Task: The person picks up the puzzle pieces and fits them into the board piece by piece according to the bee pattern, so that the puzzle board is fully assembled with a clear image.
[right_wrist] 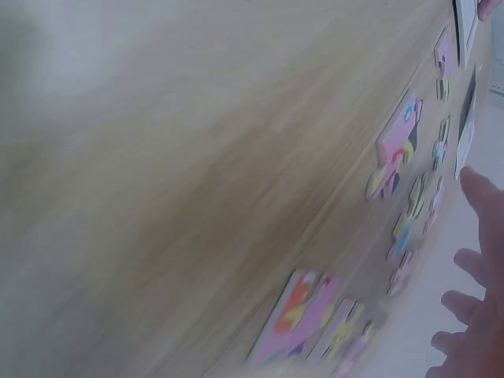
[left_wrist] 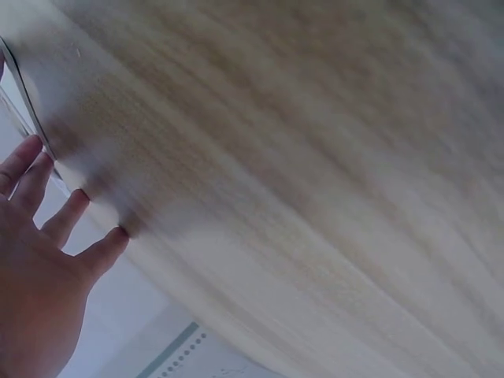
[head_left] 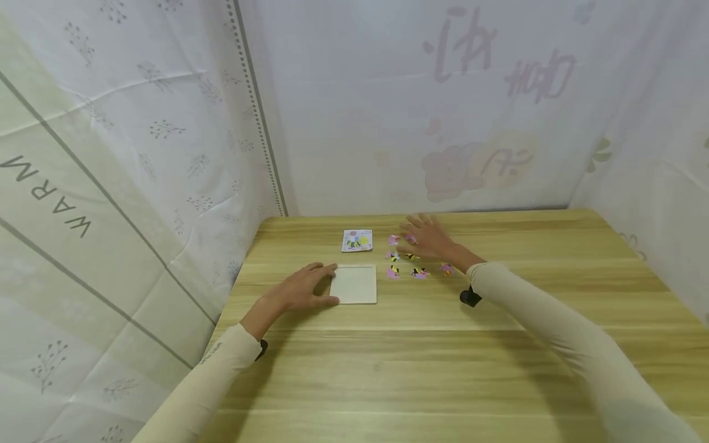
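Note:
My left hand [head_left: 301, 288] touches the left side of a pale square puzzle tray [head_left: 354, 285], fingers near its upper corner and thumb near its lower one. In the left wrist view the fingers [left_wrist: 101, 250] are spread against the wooden surface. The right hand [head_left: 428, 239], fingers spread, is over several small jigsaw pieces [head_left: 420, 273], coloured pink, yellow and black, and hides part of them. The right wrist view shows the pieces [right_wrist: 400, 142] lying flat near that hand [right_wrist: 490, 291]; whether it touches any, I cannot tell.
A picture card [head_left: 357, 241] with a bee lies behind the tray. All of this is on a wooden table [head_left: 376, 369], with patterned cloth [head_left: 354, 123] hanging behind it and at both sides. Each wrist carries a small black device [head_left: 471, 298].

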Demonstrator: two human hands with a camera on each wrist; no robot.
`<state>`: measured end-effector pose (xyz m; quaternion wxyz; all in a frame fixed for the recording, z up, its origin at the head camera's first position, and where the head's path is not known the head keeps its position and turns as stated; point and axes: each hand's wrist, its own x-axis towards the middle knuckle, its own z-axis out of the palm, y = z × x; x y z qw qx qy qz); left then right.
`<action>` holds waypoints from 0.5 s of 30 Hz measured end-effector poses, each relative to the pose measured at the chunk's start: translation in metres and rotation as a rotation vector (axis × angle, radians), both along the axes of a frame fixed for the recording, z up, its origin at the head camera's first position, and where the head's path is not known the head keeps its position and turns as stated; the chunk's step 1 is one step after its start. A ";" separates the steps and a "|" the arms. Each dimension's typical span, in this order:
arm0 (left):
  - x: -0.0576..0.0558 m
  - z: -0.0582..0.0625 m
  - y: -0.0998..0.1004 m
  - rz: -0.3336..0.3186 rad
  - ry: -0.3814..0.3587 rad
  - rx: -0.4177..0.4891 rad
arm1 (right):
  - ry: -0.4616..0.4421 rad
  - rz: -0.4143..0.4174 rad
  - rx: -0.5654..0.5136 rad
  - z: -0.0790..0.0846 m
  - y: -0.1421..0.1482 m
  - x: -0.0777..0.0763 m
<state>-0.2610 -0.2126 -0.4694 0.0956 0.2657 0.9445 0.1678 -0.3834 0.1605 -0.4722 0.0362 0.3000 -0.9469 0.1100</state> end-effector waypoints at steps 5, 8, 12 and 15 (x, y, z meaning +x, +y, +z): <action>0.000 0.002 0.000 -0.003 0.016 -0.005 | 0.038 0.073 0.004 0.002 -0.013 -0.005; -0.001 0.003 0.000 -0.003 0.018 -0.009 | 0.027 0.088 -0.018 0.003 -0.017 -0.007; -0.002 0.003 0.001 0.004 0.004 -0.011 | -0.001 0.095 -0.062 0.001 -0.020 -0.009; -0.001 0.002 0.001 0.009 -0.007 -0.013 | 0.011 0.117 -0.085 -0.002 -0.023 -0.009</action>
